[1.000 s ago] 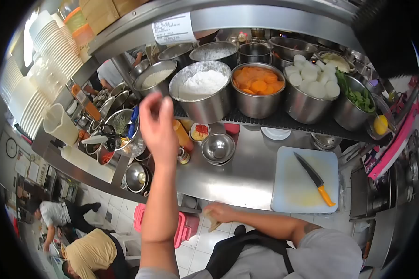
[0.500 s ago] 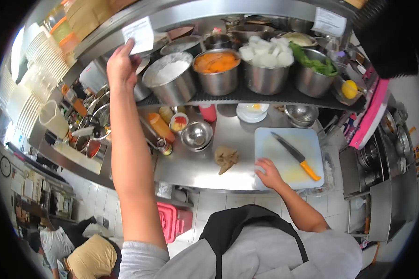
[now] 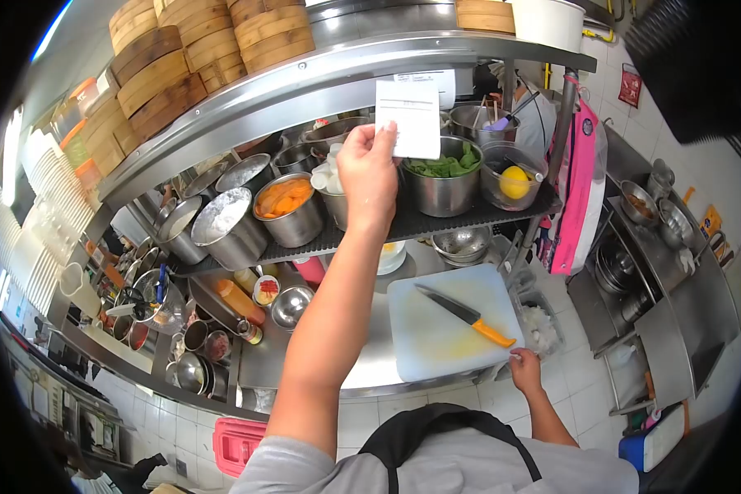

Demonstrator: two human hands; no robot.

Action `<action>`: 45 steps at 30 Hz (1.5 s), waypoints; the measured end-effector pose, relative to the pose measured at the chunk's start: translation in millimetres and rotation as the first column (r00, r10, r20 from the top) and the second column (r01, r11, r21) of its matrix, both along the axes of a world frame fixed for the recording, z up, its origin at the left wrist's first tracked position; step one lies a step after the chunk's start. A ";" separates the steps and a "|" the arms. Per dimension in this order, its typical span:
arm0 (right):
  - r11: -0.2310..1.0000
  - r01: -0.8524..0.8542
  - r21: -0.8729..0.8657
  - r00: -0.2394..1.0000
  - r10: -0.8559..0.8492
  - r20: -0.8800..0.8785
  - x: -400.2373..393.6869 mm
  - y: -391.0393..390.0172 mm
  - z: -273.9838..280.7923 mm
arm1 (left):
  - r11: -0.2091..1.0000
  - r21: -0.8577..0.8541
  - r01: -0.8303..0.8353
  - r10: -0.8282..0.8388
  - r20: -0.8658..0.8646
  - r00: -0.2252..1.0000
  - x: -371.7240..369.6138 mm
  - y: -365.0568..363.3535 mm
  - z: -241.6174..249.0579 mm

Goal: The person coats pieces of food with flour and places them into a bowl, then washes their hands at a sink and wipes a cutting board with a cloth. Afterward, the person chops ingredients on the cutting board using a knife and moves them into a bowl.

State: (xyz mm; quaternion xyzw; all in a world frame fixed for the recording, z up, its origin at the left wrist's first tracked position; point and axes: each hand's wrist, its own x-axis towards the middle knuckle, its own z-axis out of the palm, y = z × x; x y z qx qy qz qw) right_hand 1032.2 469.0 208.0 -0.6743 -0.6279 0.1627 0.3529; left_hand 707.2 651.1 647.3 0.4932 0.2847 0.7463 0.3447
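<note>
My left hand (image 3: 368, 175) is raised to the upper rail, pinching a white printed paper slip (image 3: 408, 119) between thumb and fingers. Another slip (image 3: 436, 81) hangs right behind it on the steel rail. My right hand (image 3: 526, 370) is low by the near right corner of the cutting board (image 3: 416, 317), its fingers loosely bent and nothing visible in them. On that board lies a knife (image 3: 461, 310) with a yellow handle, just beyond my right fingertips. My left forearm hides part of the steel counter and one pot of white pieces.
Steel pots of white powder (image 3: 226, 216), orange slices (image 3: 285, 199) and green leaves (image 3: 445, 165) line the shelf. A tub with a lemon (image 3: 514, 182) stands at its right end. Bamboo steamers (image 3: 160, 82) are stacked above. Metal bowls (image 3: 291, 307) and bottles stand below.
My left hand has carried the slip rightward along the rail to the other slip. My right hand has moved to the board's near right corner. The view has shifted right.
</note>
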 end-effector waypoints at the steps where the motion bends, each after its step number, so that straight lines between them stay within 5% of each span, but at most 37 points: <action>1: 1.000 -0.004 0.020 1.000 0.004 0.005 7.9 -5.7 -8.6 | 0.998 -0.041 -0.040 0.041 0.011 0.999 11.1 4.7 3.9; 10: 0.996 -0.027 -0.083 0.999 0.025 -0.026 46.4 -27.5 -32.9 | 0.967 -0.043 -0.249 0.253 0.128 0.959 46.3 49.3 22.6; 13: 0.985 -0.044 -0.169 0.996 0.031 -0.082 52.5 -22.8 -22.1 | 0.875 0.116 -0.470 0.476 -0.034 0.879 33.4 32.6 -19.7; 16: 0.979 -0.055 -0.194 0.982 0.018 -0.189 72.6 -9.4 -40.5 | 0.966 0.074 -0.247 0.258 -0.225 0.940 14.6 -23.0 -141.2; 18: 0.971 -0.043 -0.235 0.982 -0.002 -0.189 84.1 -10.8 -42.5 | 0.934 -0.039 -0.355 0.227 -0.702 0.675 -6.3 -61.9 -241.6; 20: 0.963 -0.084 -0.256 0.992 0.058 -0.108 85.6 -12.5 -29.4 | 0.850 -0.081 -0.521 0.161 -0.901 0.402 -46.0 -71.8 -349.0; 22: 0.971 -0.136 -0.198 0.990 0.142 0.017 83.7 -9.1 -20.8 | 0.715 -0.113 -0.690 -0.005 -0.988 0.156 -90.0 -74.3 -415.1; 25: 0.952 -0.174 -0.251 0.972 0.208 0.114 59.0 7.7 8.4 | 0.705 0.117 -0.700 -0.036 -0.979 -0.200 -169.7 -69.2 -511.5; 28: 0.927 -0.220 -0.304 0.956 0.267 0.121 13.3 31.8 39.3 | 0.592 0.199 -0.781 0.043 -0.975 -0.216 -215.4 -84.2 -523.2; 31: 0.892 -0.287 -0.350 0.932 0.345 0.113 -18.7 33.3 55.9 | 0.396 -0.248 -0.884 -0.327 -0.938 0.116 -256.0 -127.6 -480.3; 33: 0.893 -0.296 -0.340 0.934 0.345 0.093 -29.8 35.3 55.9 | 0.377 -0.192 -0.906 -0.200 -0.972 0.123 -277.2 -185.9 -485.5; 35: 0.912 -0.265 -0.312 0.953 0.296 0.057 -28.3 29.3 45.9 | 0.495 0.066 -0.866 -0.034 -0.995 -0.095 -292.6 -258.9 -501.6; 36: 0.916 -0.222 -0.334 0.966 0.252 0.049 -29.0 26.8 43.9 | 0.432 -0.260 -0.863 -0.271 -0.951 0.151 -303.6 -298.4 -527.8; 37: 0.917 -0.178 -0.357 0.978 0.205 0.041 -29.6 22.1 43.8 | 0.368 -0.358 -0.858 -0.325 -0.914 0.242 -294.7 -324.8 -498.6; 39: 0.927 -0.122 -0.353 0.987 0.152 0.058 -35.6 22.3 39.5 | 0.189 -0.367 -0.911 -0.093 -0.930 0.356 -287.4 -349.4 -481.7; 41: 0.945 -0.104 -0.309 0.983 0.144 0.112 -37.7 21.4 32.0 | 0.354 -0.407 -0.842 0.034 -0.894 0.446 -302.7 -324.5 -455.2; 44: 0.984 -0.113 -0.136 0.950 0.147 0.276 -42.0 47.3 9.6 | 0.435 -0.091 -0.896 0.017 -0.994 0.109 -336.2 -238.4 -407.1; 45: 0.988 -0.111 -0.112 0.937 0.141 0.320 -45.4 57.7 5.0 | 0.418 -0.171 -0.892 -0.369 -0.930 0.006 -339.4 -207.8 -367.0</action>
